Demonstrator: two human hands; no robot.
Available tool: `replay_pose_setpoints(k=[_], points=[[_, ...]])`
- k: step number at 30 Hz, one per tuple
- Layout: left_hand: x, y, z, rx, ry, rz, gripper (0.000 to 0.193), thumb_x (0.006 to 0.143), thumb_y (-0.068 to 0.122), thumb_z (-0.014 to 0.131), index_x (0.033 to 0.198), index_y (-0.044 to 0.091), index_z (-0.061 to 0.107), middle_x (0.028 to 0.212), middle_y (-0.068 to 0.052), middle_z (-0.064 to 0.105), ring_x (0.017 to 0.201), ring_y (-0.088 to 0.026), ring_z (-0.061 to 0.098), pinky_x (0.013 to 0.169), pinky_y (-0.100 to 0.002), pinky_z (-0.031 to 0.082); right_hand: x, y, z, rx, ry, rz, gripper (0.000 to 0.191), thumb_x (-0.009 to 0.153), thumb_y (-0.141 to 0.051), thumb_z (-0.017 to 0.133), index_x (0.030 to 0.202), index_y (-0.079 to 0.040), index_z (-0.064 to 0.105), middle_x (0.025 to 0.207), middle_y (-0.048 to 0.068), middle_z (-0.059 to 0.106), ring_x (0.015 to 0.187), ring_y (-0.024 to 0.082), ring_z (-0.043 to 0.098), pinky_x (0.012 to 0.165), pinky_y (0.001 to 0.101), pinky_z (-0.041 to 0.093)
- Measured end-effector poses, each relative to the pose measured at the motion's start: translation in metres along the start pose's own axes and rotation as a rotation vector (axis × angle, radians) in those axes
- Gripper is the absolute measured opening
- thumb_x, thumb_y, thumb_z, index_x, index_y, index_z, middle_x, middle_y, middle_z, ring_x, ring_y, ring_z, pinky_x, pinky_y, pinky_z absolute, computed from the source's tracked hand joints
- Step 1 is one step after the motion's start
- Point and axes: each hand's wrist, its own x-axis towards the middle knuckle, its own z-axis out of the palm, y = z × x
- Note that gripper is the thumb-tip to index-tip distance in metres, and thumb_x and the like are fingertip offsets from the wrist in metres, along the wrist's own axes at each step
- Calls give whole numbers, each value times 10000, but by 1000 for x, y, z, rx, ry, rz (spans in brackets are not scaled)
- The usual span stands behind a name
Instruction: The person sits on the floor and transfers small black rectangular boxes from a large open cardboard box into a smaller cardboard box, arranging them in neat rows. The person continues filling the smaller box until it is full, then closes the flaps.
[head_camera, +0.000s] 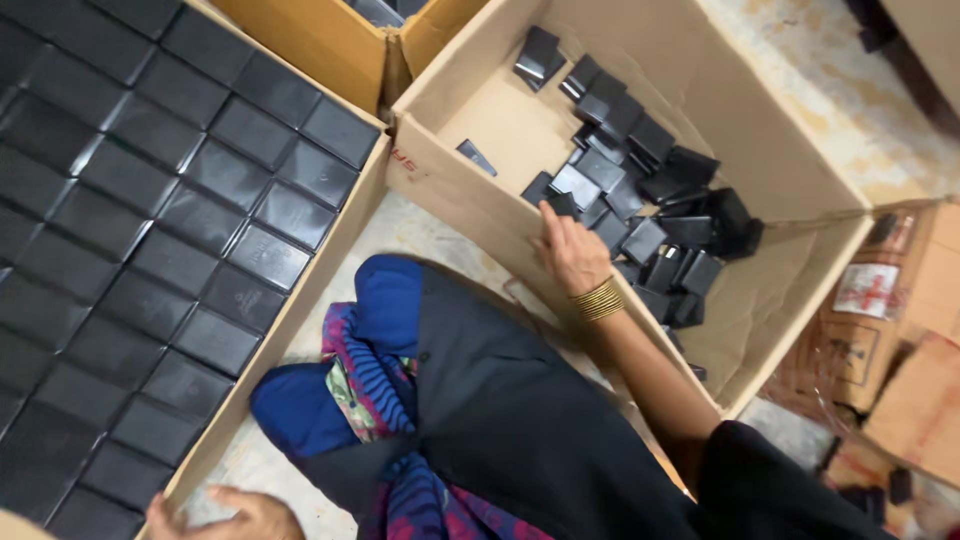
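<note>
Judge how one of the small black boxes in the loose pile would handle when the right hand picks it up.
A small black box looks rigid, with crisp flat faces, so it likely keeps its shape. Its glossy surface may be a little slippery under the right hand. Loose in the cardboard carton, neighbours would probably slide or topple, not roll.

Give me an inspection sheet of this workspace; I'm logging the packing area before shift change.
Surface: pale speckled floor.
Job's things: open cardboard box with a loose pile of small black rectangular cases; flat cardboard tray with black cases packed in neat rows.
Clutter: printed cartons at right.
Grippers: right hand reaches into the pile; left hand by the tray's edge.
Cables: nothing seen.
Surroundings: another cardboard box behind.
</note>
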Motion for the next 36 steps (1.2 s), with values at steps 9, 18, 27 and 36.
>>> replay_pose_setpoints(k=[9,18,27,36], points=[[5,16,-54,-54,-44,27,556,1045,9,611,1551,-34,383,1474,-231,427,1341,-405,447,1204,-496,362,29,197,34,-181,-99,118,626,906,-444,847,1360,-90,602,951,101,623,841,295,634,688,450,505],[-30,2,-61,30,39,-372,558,991,-19,576,1522,-44,407,1441,-216,461,1294,-353,492,1101,-464,393,196,235,76,-169,186,155,931,816,-331,893,1568,2,456,1496,298,488,1392,471,446,1112,553,376],[-70,70,-22,10,-267,-288,488,998,131,530,1441,-59,457,1441,-263,480,1346,-423,429,1169,-485,286,317,-34,158,479,177,-249,549,980,-383,772,1370,-51,574,1306,195,563,1279,395,483,1146,624,200],[-50,-31,-22,-150,-28,-880,596,1128,500,323,1379,4,541,1376,-170,576,1320,-311,503,1148,-435,339,366,23,232,248,263,-617,248,1005,-289,722,927,-82,610,1012,132,547,1089,338,511,1154,565,325]])
